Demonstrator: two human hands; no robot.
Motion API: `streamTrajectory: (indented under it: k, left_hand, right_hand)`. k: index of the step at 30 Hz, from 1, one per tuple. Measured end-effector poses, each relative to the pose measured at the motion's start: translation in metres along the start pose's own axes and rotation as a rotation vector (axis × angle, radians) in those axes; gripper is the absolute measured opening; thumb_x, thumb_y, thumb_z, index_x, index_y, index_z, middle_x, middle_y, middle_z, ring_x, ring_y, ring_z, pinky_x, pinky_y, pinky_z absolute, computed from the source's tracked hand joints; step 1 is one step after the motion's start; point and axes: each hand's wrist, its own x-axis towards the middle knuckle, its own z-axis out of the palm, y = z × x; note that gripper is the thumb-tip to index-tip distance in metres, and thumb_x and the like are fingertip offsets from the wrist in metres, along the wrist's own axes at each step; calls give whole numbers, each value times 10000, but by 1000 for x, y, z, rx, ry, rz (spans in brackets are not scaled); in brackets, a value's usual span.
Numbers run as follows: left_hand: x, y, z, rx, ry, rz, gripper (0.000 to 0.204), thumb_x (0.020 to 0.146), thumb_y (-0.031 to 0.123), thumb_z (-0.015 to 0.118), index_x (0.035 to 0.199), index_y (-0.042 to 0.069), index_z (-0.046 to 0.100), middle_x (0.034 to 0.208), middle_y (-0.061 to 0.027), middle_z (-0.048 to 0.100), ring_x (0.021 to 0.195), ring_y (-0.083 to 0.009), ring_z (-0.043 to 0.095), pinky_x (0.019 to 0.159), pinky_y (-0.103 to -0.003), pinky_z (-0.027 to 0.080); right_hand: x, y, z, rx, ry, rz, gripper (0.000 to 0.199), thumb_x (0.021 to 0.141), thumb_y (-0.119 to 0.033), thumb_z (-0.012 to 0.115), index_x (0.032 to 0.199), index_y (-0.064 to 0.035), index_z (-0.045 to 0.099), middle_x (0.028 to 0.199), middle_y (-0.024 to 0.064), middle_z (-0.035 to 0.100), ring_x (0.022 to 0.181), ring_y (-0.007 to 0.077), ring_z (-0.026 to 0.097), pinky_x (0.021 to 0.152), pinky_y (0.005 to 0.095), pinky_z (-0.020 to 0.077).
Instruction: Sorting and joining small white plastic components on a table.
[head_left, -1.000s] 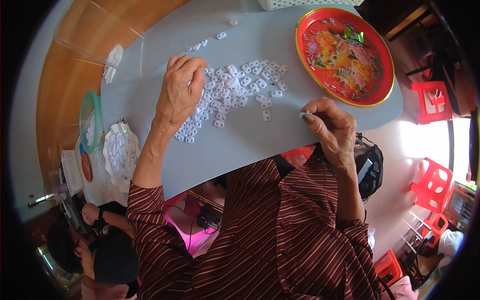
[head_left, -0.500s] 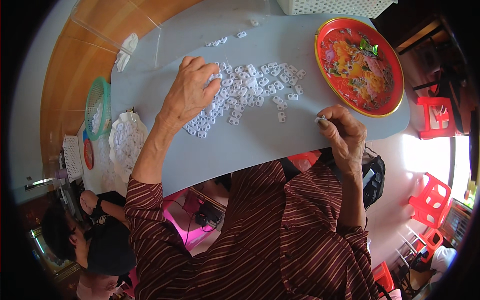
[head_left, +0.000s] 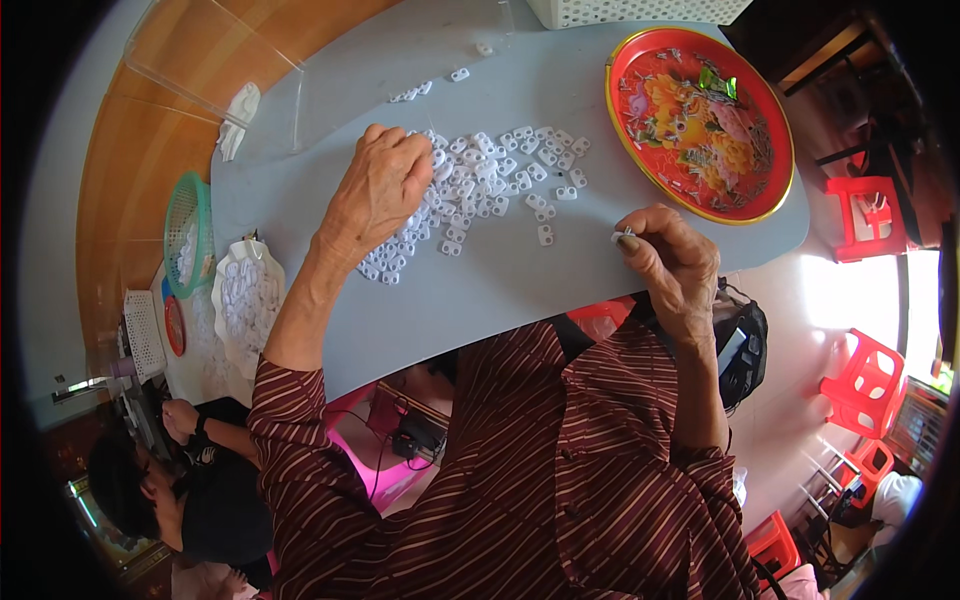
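A heap of small white plastic pieces with two holes each [head_left: 485, 165] spreads over the grey table [head_left: 480, 290]. My left hand [head_left: 380, 190] is at the heap's left side, fingers curled down and thumb drawn in; what lies between its fingertips is hidden. To the right of the heap, just above the table's near edge, my right hand [head_left: 680, 265] pinches a tiny pale, shiny piece [head_left: 624, 236] between thumb and forefinger. It is too small to name. Beyond my right hand lies a round red flowered tray [head_left: 625, 130] with a gold rim, holding many thin metal pins and a green wrapper [head_left: 717, 85].
A clear plastic box [head_left: 297, 110] and a white cloth [head_left: 238, 120] lie far left. Left of the table are a green basket [head_left: 204, 235] and a pale scalloped dish [head_left: 225, 300] of white pieces. A white perforated basket [head_left: 640, 12] stands at the back. A person [head_left: 215, 480] sits lower left.
The whole view has shifted slightly, so the table things appear a little further left. My left thumb has closed in toward the fingers. My right hand keeps its pinch.
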Motion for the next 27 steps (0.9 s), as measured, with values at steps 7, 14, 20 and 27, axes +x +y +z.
streamTrajectory:
  k: [7,14,20,27]
  left_hand:
    - [11,8,4,-29,-29,-48,81,797,36,570,870,8,548,766,-126,510,839,-295,465,796,-394,424]
    - [4,32,5,-199,194,104,99,809,2,566,909,11,569,796,-74,591,710,-176,522,614,-289,430]
    - [4,84,13,-743,-62,-166,120,853,39,563,970,17,581,720,-3,579,634,-36,482,544,-193,384]
    - [14,115,36,-484,160,223,250,737,-58,602,977,-10,549,869,-127,596,821,-291,599,692,-365,495]
  right_hand:
    - [0,2,0,41,6,18,127,841,-93,677,868,10,607,735,11,592,684,62,533,619,198,424]
    - [2,5,-3,25,-18,9,123,836,-100,675,880,-2,616,701,7,584,651,59,524,593,199,414]
    - [7,7,0,142,3,4,130,863,-116,638,916,-1,610,795,32,607,681,88,546,612,235,449]
    - [14,5,10,486,-54,94,126,911,-108,584,948,12,579,1114,115,582,731,80,565,668,237,496]
